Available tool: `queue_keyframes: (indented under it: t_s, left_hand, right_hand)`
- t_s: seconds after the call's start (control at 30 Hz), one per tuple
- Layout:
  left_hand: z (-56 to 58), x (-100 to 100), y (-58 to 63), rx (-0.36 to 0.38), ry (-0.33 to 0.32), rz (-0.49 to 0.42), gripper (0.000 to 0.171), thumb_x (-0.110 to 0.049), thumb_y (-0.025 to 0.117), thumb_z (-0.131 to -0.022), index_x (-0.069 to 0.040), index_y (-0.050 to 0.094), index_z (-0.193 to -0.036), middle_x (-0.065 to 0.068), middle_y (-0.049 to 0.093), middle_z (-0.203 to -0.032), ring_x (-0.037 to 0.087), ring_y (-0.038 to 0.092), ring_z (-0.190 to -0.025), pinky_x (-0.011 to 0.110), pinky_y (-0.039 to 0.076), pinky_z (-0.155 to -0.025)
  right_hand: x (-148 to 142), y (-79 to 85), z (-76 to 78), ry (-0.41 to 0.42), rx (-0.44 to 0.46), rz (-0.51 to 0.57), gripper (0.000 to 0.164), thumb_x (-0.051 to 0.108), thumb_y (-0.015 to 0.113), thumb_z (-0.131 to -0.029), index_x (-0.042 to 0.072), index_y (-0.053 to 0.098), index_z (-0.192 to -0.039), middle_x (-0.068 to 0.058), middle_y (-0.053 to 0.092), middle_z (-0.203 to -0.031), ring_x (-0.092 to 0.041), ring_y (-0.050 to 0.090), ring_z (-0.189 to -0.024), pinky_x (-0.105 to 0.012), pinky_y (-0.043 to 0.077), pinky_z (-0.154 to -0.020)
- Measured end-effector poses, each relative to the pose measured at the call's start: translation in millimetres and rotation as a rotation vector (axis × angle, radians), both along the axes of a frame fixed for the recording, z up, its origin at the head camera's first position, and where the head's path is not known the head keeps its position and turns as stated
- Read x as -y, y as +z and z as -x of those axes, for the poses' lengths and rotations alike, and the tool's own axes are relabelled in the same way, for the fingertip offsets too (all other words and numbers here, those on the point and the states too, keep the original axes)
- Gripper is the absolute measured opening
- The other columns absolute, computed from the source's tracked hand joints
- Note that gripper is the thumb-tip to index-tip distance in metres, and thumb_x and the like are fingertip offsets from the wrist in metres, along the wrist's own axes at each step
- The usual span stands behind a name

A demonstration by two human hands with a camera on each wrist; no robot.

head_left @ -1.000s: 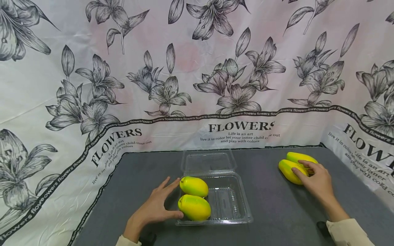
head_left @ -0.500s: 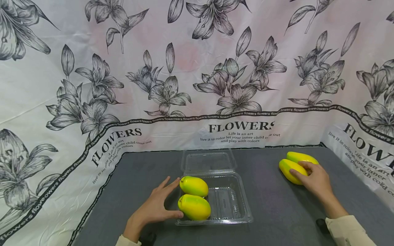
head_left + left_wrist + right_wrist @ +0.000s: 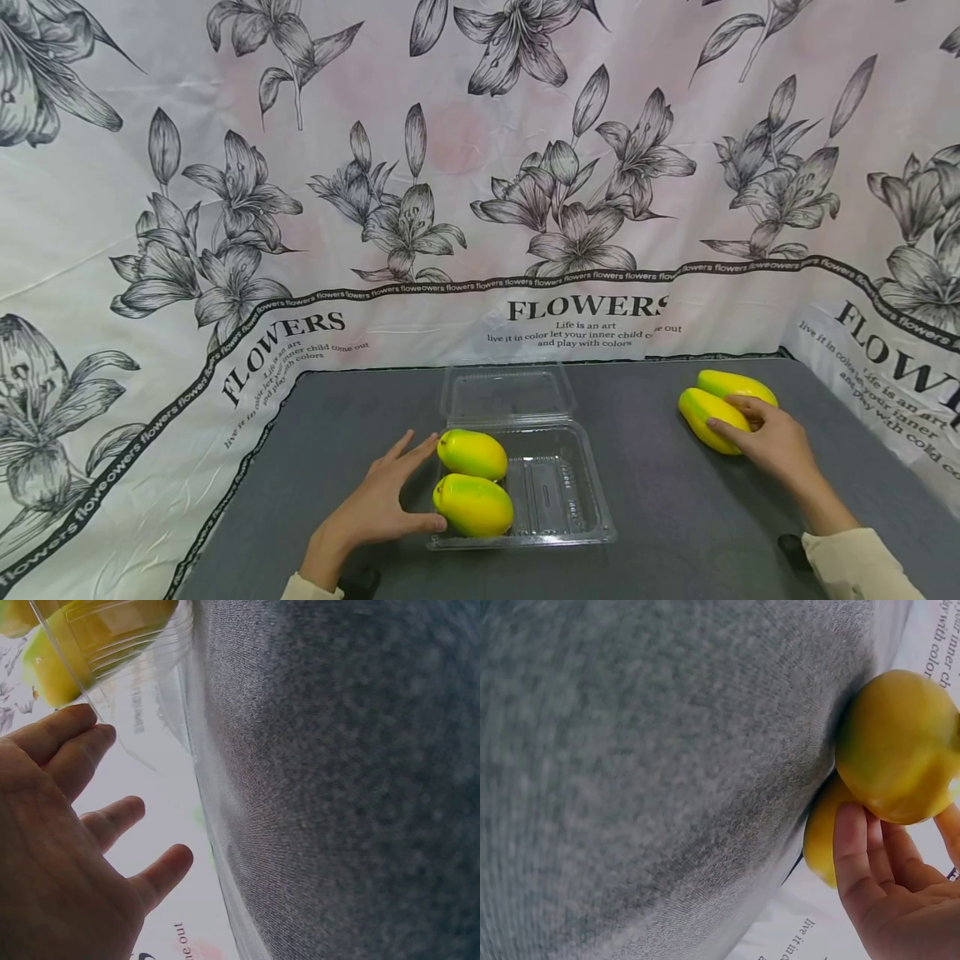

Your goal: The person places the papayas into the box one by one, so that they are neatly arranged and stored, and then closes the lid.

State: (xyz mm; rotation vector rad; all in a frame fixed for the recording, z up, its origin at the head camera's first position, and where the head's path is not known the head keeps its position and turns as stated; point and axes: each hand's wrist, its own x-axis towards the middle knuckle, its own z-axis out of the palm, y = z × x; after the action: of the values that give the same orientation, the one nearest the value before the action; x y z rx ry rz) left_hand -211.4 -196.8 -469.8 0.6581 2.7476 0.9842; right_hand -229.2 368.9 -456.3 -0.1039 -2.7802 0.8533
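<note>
Gripping the nearer fruit (image 3: 703,418) of the outlying pair, the right hand (image 3: 778,443) is pinching it between the thumb and the curled fingers. That smooth yellow-green fruit is lying between 2 and 3 o'clock of the clear plastic box (image 3: 543,496), well apart from it, and its neighbour (image 3: 729,383) is sitting close by at its 1 o'clock. Whether it is bearing fully on the grey table (image 3: 652,517), the views are not quite telling.

At the box's 9 o'clock, the left hand (image 3: 375,502) is resting with fingers spread and straight, the fingertips lying near the rim and the thumb tip lying beside the near packed fruit (image 3: 476,507). The far packed fruit (image 3: 472,455) is sitting at that one's 12 o'clock, both filling the box's 9 o'clock half. The lid (image 3: 510,396) is lying back at 12 o'clock, leaving the 3 o'clock half bare.

The step in hand is apparently securing the third fruit for packing. The next move is probably calling for a firm pinch on the slick skin, a lift clear of the neighbour, then a carry between 8 and 9 o'clock into that bare half, with the left hand steadying the light box.
</note>
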Motion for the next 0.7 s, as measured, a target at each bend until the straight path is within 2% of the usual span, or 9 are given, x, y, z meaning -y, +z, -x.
queue_keyframes:
  t_s: [0.3, 0.47, 0.6, 0.7]
  left_hand:
    - [-3.3, -2, 0.9, -0.006, -0.001, -0.002, 0.105, -0.057, 0.082, -0.079, -0.034, 0.024, -0.163, 0.006, 0.023, -0.170, 0.044, 0.008, -0.158, 0.087, 0.019, -0.105]
    - [-5.1, -2, 1.0, -0.007, 0.002, -0.003, 0.105, -0.057, 0.082, -0.078, -0.034, 0.024, -0.163, 0.006, 0.024, -0.170, 0.043, 0.008, -0.159, 0.086, 0.018, -0.105]
    - [-6.2, -3, 1.0, -0.007, 0.004, -0.003, 0.105, -0.057, 0.083, -0.079, -0.034, 0.024, -0.163, 0.005, 0.024, -0.170, 0.043, 0.008, -0.159, 0.086, 0.018, -0.106]
    - [-7.1, -4, 0.8, -0.009, 0.005, -0.003, 0.106, -0.057, 0.083, -0.078, -0.033, 0.024, -0.163, 0.005, 0.025, -0.170, 0.043, 0.008, -0.159, 0.086, 0.018, -0.106]
  right_hand:
    - [6, 1.9, 1.1, 0.028, -0.048, -0.015, 0.067, 0.044, 0.075, -0.091, -0.006, 0.060, -0.134, -0.034, 0.065, -0.125, -0.045, 0.066, -0.101, -0.038, 0.051, -0.073]
    - [14, 5.1, 2.2, 0.062, -0.046, -0.001, 0.068, 0.044, 0.075, -0.091, -0.005, 0.060, -0.136, -0.031, 0.066, -0.124, -0.040, 0.066, -0.099, -0.032, 0.050, -0.072]
    - [25, 11.9, 1.3, 0.101, -0.079, 0.032, 0.065, 0.041, 0.078, -0.090, -0.002, 0.061, -0.136, -0.028, 0.067, -0.126, -0.023, 0.064, -0.093, -0.024, 0.048, -0.070]
    - [37, 20.0, -1.4, 0.147, -0.072, 0.076, 0.065, 0.040, 0.077, -0.091, 0.000, 0.060, -0.140, -0.026, 0.064, -0.132, -0.014, 0.058, -0.094, -0.019, 0.047, -0.071]
